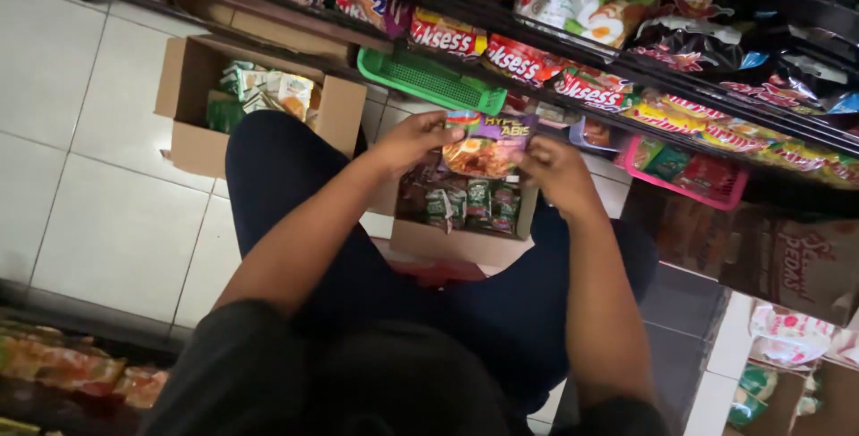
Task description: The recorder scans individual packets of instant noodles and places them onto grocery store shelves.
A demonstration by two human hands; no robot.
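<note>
Crouching over an open cardboard box [461,244] on the white tiled floor [107,212], we grip a purple noodle packet [488,143] at both ends, our left hand [413,141] closed on its left edge and our right hand [553,170] closed on its right edge. The packet sits just above the box, which holds more dark packets. A green plastic basket [429,81] lies near, under the shelf [626,69] of snack bags, and a second cardboard box [192,123] stands to the left.
</note>
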